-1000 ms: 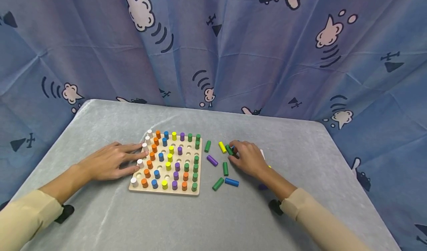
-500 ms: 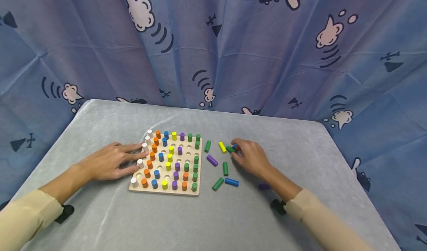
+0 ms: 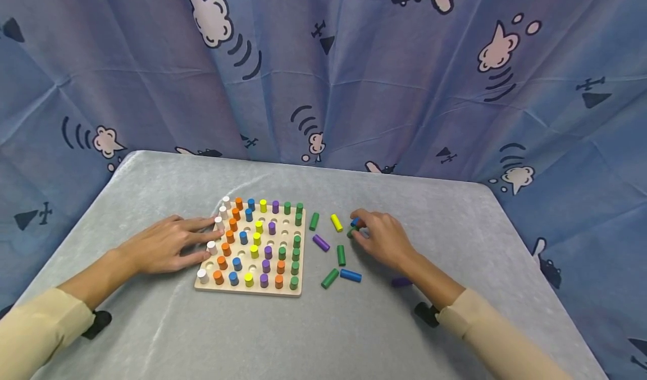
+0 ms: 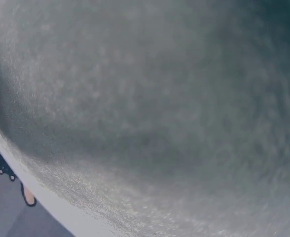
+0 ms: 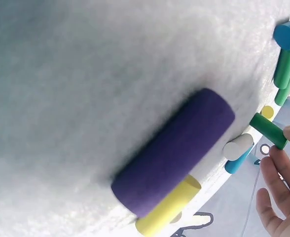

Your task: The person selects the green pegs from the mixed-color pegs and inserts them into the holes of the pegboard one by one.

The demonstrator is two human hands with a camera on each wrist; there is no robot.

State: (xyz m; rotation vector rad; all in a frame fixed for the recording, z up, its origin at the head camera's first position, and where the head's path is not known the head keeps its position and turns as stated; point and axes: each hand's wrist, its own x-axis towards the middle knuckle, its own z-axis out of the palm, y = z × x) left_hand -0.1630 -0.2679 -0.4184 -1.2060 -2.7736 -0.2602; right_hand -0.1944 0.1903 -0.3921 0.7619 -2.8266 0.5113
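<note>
A square wooden pegboard [image 3: 247, 288] holds upright pegs in white, orange, blue, yellow, purple and green, with some bare holes among them. My left hand [image 3: 164, 246] lies at its left edge, fingers extended beside and touching the white pegs. To the right of the board, my right hand [image 3: 385, 238] pinches a green peg [image 5: 268, 131] between thumb and fingertips, plain in the right wrist view. In the head view that peg is partly hidden by the fingers. A blue peg [image 3: 355, 221] shows just behind the fingertips. The left wrist view has only grey cloth, blurred.
Loose pegs lie right of the board: a yellow peg [image 3: 336, 223], a purple peg [image 3: 320, 243], a lower blue peg [image 3: 351, 275] and several green ones. Under the right forearm lies another purple peg [image 5: 174, 153], near a yellow peg [image 5: 169, 205] and a white peg [image 5: 237, 146].
The right hand, earlier over the pegs, has drawn slightly right and back. The green peg beside the yellow one has shifted right and turned into its fingertips. The left hand stays put.
</note>
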